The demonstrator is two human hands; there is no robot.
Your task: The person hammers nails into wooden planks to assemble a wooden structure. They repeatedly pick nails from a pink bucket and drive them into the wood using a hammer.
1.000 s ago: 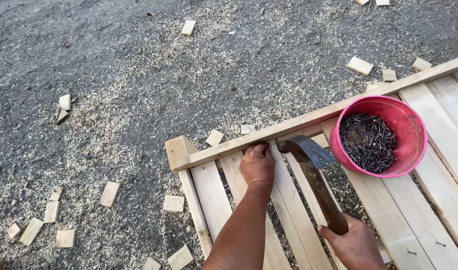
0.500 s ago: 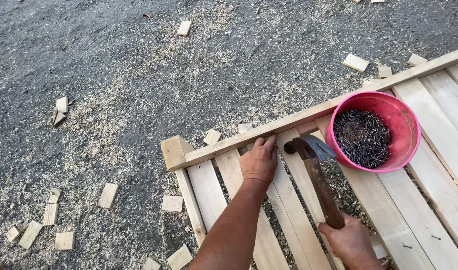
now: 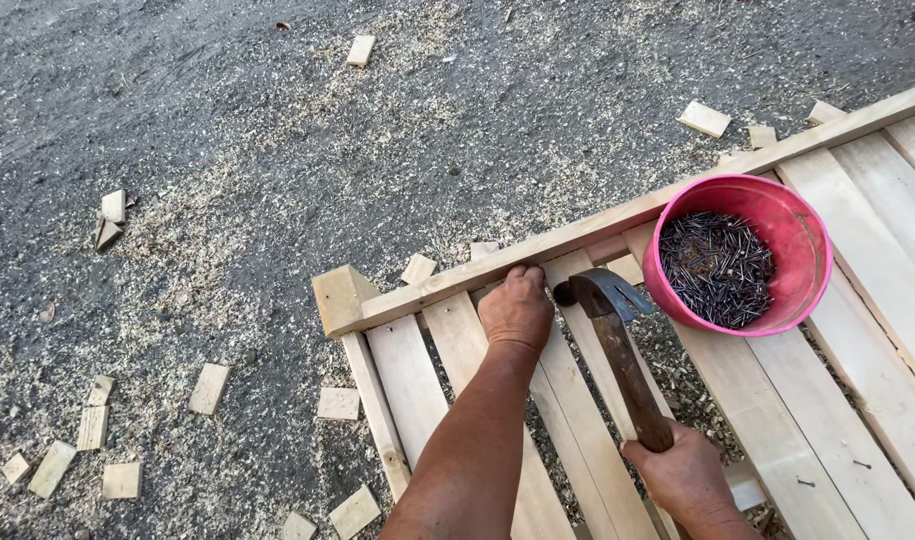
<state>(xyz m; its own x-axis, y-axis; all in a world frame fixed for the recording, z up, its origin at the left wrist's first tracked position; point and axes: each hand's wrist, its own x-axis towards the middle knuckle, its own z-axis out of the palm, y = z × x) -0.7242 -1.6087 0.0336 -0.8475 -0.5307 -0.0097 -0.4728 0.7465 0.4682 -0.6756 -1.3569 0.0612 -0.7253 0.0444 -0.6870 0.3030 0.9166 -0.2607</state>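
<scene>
My left hand (image 3: 518, 310) lies on a pale slat with its fingers curled against the long top rail (image 3: 678, 200) of a wooden pallet. Whatever the fingertips pinch is hidden. My right hand (image 3: 688, 475) grips the end of the brown handle of a claw hammer (image 3: 628, 370). The dark hammer head (image 3: 596, 290) hovers just right of my left hand, by the rail. A pink bowl (image 3: 813, 230) full of dark nails (image 3: 718, 265) stands on the slats to the right of the hammer head.
The pallet's slats (image 3: 838, 430) run toward me with gaps over gravel. A wood block (image 3: 340, 295) sits at the rail's left end. Small offcuts (image 3: 210, 388) and sawdust (image 3: 228, 240) litter the grey ground (image 3: 228, 100) to the left and beyond.
The hammer head has swung down and left toward the rail, closer to my left hand. My left hand has stayed at the rail.
</scene>
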